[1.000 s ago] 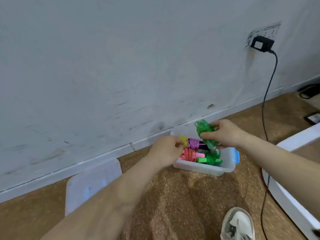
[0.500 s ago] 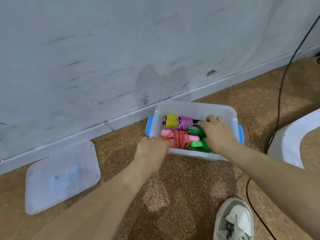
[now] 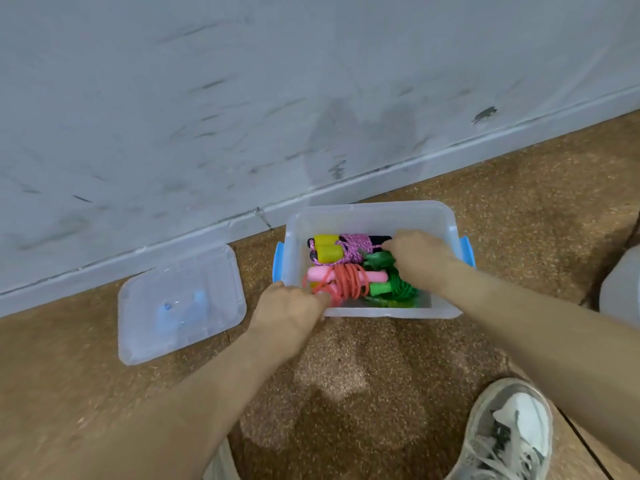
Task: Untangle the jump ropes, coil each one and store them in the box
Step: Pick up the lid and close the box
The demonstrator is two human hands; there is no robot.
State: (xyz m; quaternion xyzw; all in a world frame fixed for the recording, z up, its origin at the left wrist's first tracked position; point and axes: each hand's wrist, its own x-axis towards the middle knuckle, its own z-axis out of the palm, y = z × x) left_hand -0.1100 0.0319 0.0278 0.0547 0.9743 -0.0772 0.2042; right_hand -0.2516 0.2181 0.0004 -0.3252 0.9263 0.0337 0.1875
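Note:
A clear plastic box (image 3: 374,210) with blue latches stands on the floor by the wall. Inside lie a purple coiled jump rope (image 3: 354,248) with yellow handles, a red coiled jump rope (image 3: 348,285) with pink handles, and a green jump rope (image 3: 398,289). My left hand (image 3: 291,308) grips the box's front left corner, fingertips against the red coil. My right hand (image 3: 417,256) reaches into the right side of the box, its fingers curled on the green rope and hiding part of it.
The box's clear lid (image 3: 180,303) lies flat on the brown speckled floor to the left. A white baseboard (image 3: 207,233) and wall run behind the box. My shoe (image 3: 509,434) is at the bottom right, and a white object (image 3: 623,289) sits at the right edge.
My right hand has brought the green rope down from above the box into it. My left hand has moved from the ropes to the front left corner. The view has tilted down.

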